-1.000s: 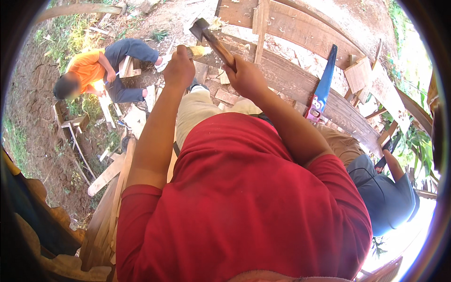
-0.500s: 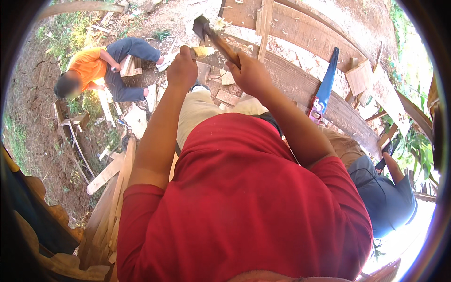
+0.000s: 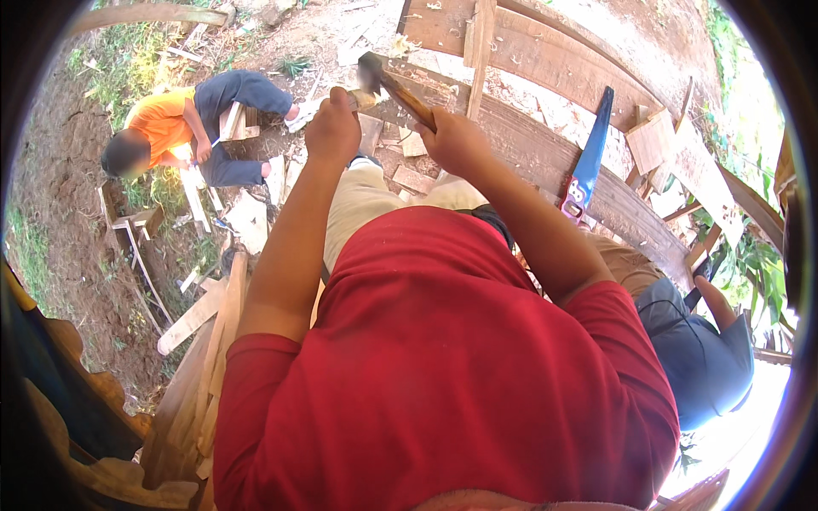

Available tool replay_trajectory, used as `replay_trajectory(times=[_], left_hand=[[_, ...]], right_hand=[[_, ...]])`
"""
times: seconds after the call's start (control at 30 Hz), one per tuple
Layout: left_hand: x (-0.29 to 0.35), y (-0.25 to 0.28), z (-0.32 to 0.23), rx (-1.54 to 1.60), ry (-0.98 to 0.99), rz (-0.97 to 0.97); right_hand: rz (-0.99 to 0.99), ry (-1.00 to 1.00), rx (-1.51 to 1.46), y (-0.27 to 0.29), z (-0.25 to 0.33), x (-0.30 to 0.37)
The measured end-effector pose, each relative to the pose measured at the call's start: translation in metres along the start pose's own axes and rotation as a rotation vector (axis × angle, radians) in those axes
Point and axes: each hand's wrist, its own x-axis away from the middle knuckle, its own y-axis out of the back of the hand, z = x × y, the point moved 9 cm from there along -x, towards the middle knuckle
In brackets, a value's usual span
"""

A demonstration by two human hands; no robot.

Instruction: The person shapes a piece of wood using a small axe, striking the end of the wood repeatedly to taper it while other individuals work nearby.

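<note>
My right hand (image 3: 456,140) is closed round the wooden handle of a hammer (image 3: 407,100). Its dark metal head, slightly blurred, is over the far edge of the work area, beside my left hand. My left hand (image 3: 333,129) is a fist around a short pale yellowish wooden piece (image 3: 365,100). Only the end of that piece shows past the fingers, close to the hammer head. Whether the two touch, I cannot tell. Below my hands lie several wood offcuts (image 3: 412,176) on the ground between my legs.
A handsaw (image 3: 588,157) with a blue blade lies on a long plank (image 3: 626,204) at the right. A person in orange (image 3: 166,128) sits at the left, hands on wood. Another person (image 3: 690,349) is at the right. Boards (image 3: 217,341) stand at the lower left.
The hammer head has come down and a little right, nearer the piece in my left hand. The person in orange has shifted their hands at the wood.
</note>
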Motion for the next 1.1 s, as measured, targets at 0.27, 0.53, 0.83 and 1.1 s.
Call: replay_trajectory(times=[0.27, 0.53, 0.83, 1.1], left_hand=[[0.002, 0.007, -0.01, -0.187, -0.184, -0.231], [0.002, 0.008, -0.013, -0.197, -0.184, -0.216], [0.001, 0.006, -0.015, -0.179, -0.19, -0.205], [0.005, 0.002, -0.009, -0.173, -0.167, -0.17]], right_hand=[[0.04, -0.022, 0.063, -0.007, 0.0, 0.0], [-0.017, -0.001, -0.06, -0.007, -0.008, 0.002], [0.009, -0.047, -0.056, -0.015, -0.014, -0.006], [0.009, -0.024, -0.057, -0.009, -0.014, -0.005]])
